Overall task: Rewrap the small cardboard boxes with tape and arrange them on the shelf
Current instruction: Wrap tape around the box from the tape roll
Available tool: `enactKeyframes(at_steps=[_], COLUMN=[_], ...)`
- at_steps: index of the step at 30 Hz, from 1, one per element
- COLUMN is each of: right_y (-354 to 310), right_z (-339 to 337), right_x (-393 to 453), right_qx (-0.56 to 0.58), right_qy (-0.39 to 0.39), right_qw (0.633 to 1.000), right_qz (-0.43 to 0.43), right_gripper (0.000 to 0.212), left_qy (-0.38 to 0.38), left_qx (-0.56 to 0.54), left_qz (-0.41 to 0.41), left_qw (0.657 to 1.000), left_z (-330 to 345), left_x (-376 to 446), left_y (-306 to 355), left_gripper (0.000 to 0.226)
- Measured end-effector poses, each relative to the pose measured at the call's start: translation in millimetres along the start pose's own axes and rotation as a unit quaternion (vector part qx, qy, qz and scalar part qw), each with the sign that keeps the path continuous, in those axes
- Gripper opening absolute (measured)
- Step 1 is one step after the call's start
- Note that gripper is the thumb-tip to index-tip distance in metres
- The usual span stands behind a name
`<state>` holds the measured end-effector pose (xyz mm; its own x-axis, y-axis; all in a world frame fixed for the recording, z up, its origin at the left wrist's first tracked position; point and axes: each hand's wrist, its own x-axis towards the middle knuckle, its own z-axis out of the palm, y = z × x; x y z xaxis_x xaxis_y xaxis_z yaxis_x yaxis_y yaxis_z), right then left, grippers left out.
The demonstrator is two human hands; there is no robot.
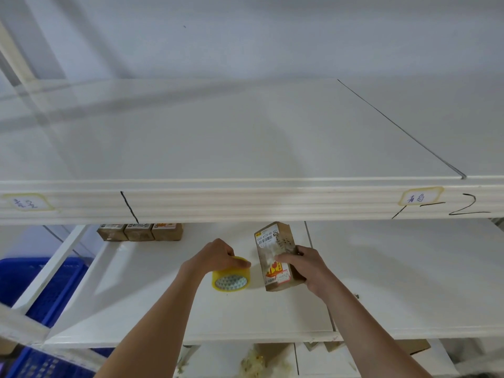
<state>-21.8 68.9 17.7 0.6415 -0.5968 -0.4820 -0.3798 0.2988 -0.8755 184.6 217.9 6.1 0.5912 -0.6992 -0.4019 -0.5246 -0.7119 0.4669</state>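
My right hand grips the cardboard box on the white shelf, fingers curled round its right side and thumb on top. The box's long axis runs away from me, far end tipped slightly left. My left hand clasps the yellow tape roll from above, just left of the box. Three small boxes sit in a row at the back.

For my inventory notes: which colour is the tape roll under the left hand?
The tape roll is yellow, seen best in the head view.
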Motion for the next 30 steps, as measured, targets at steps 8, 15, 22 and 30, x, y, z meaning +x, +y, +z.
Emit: enactKeyframes(at_steps=[8, 15, 22, 30], right_y=[-5.7, -4.1, 6.4, -9.0], right_z=[-4.2, -5.1, -8.9, 11.5], right_x=[-8.9, -10.1, 0.4, -7.9], right_qx=[0.083, 0.216, 0.217, -0.178], right_qy=[-0.059, -0.126, -0.136, -0.025], right_qw=[0.995, 0.968, 0.967, 0.984], right_qz=[-0.012, 0.005, 0.008, 0.018], right_gripper=[0.036, 0.041, 0.048, 0.061], left_qy=[-0.014, -0.063, -0.045, 0.028], left_qx=[-0.001, -0.091, -0.077, -0.01], left_qz=[-0.015, 0.038, 0.068, 0.049], left_qw=[1.0, 0.993, 0.994, 0.998], left_z=[10.7, 6.8, 2.5, 12.8], left_x=[3.8, 2.4, 3.8, 6.9], left_y=[4.8, 22.7, 21.6, 29.1], left_gripper=[0.062, 0.054, 0.052, 0.056])
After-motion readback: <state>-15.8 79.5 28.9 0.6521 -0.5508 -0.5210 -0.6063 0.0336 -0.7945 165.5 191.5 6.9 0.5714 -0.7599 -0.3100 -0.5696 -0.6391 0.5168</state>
